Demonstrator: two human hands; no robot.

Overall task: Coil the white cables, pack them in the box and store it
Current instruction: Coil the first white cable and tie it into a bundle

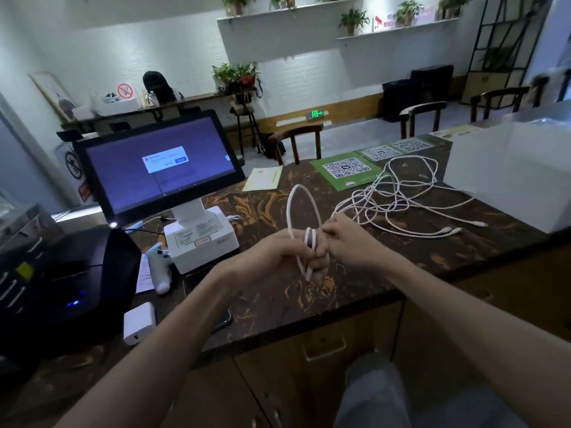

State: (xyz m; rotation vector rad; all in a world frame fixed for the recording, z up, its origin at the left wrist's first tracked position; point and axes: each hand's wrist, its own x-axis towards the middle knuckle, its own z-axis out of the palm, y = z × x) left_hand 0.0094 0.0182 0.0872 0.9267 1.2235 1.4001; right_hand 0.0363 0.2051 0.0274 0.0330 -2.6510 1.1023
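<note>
Nearest the camera, at 6 o'clock, a grey-trousered knee (pixel 375 393) shows below the edge of the dark marbled counter with orange veining (pixel 272 307), above wooden drawer fronts. Both bare forearms reach up from the lower corners and meet over the counter near the centre. The left hand (pixel 278 253) is curled around a folded white cable (pixel 301 217): a few turns are wrapped round its fingers, a tall loop stands up towards 12 o'clock and the short ends hang down below the fist. The right hand (pixel 347 242) sits just beside it at 3 o'clock, fingertips pinching the same cable where it leaves the wrap.

At 9 o'clock from the hands lie a small white square charger block (pixel 139 323), a dark phone lying flat (pixel 224 316) partly hidden under the left arm, and a white receipt printer base (pixel 202 242) carrying a black-framed touchscreen monitor (pixel 159 163) with a dialog window lit on it.

At 2 o'clock from the hands a loose tangle of white cables (pixel 398 202) sprawls on the counter, their plugs lying towards 3 o'clock. Just beyond it is a green QR-code placard (pixel 346 171), and at 3 o'clock, at the right edge, a large white rectangular box (pixel 509 180) rests on the counter, touching the tangle's outer strand
</note>
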